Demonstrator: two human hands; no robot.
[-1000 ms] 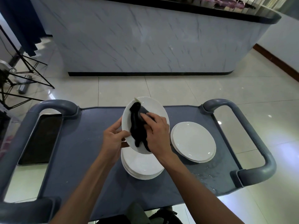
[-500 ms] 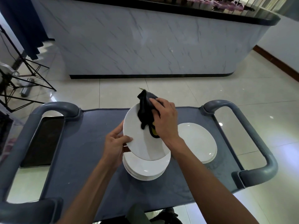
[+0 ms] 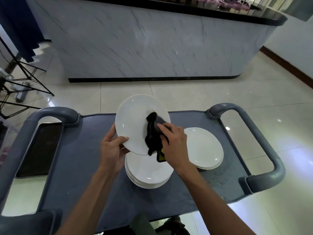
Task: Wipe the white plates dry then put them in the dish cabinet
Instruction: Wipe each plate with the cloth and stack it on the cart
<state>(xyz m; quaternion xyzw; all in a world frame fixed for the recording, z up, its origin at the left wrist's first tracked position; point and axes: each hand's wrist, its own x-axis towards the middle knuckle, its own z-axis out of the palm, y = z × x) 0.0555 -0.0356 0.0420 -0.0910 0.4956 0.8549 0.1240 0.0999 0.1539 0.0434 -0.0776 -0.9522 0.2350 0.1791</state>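
The left hand [image 3: 112,148] grips a white plate [image 3: 133,122] by its edge at 8 o'clock, thumb on top, and holds it tilted above the cart [image 3: 81,160]. The right hand [image 3: 174,143] presses a black cloth [image 3: 153,134] on the plate, fingers curled over it. Under the plate sits a stack of plates [image 3: 147,173]. More plates [image 3: 203,148] lie at 3 o'clock.
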